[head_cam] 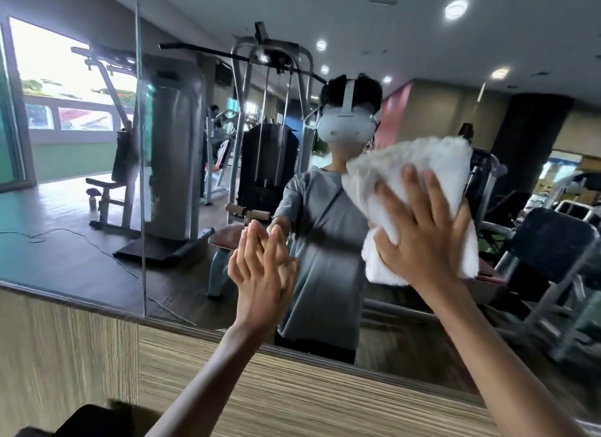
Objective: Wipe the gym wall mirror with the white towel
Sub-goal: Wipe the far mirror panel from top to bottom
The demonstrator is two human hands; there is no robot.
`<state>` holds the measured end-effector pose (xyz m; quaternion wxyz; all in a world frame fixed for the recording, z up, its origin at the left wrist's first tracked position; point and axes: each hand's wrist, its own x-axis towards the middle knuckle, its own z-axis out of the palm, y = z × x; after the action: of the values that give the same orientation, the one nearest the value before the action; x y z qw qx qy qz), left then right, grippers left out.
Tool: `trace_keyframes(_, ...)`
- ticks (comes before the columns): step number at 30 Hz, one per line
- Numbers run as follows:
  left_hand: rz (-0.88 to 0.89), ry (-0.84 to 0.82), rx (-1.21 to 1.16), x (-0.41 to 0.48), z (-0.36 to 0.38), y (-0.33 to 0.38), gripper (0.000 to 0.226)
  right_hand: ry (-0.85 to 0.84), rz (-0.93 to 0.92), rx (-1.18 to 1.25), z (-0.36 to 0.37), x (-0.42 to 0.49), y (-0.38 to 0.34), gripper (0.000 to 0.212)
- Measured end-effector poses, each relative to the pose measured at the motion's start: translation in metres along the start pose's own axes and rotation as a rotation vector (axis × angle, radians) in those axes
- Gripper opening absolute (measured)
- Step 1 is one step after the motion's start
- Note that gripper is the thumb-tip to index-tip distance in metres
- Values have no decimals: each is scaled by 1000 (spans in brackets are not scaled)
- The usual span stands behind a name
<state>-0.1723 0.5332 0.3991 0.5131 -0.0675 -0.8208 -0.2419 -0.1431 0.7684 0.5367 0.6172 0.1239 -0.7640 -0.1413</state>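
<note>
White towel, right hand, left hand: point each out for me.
white towel (406, 169), head view, upper folds above the fingers.
right hand (426, 244), head view, back of the hand.
left hand (255, 274), head view, middle of the hand.

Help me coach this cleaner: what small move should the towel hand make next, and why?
Probably slide the right hand sideways toward the left hand, keeping pressure. Its spread fingers press the white towel flat on the mirror, and the stretch between towel and left hand lies uncovered.

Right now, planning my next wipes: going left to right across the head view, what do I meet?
Mirror seam → left hand → white towel, with the right hand flat on it.
</note>
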Motion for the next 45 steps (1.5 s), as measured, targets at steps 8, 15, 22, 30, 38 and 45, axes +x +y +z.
trace_keyframes(8, -95, -9, -106, -6, 15, 37, 64, -86, -235, 75, 1, -9, -48, 71)
trace_keyframes(15, 5, 43, -54, -4, 21, 73, 60, -47, -78, -8, -8, -36, 62, 74)
trace_keyframes(22, -20, 72, -66, -2, 34, 105, 59, 30, 74, 82, -4, -4, 19, 68)
trace_keyframes(30, -69, 19, -110, -4, 43, 128, 75, -56, -47, -12, -10, -91, 107, 76)
trace_keyframes(38, -85, 20, -113, -13, 53, 162, 80, -17, 49, 64, -8, -44, 71, 69)
trace_keyframes(45, -83, -27, -119, -36, 65, 184, 77, -105, -86, 45, -14, -124, 144, 71)
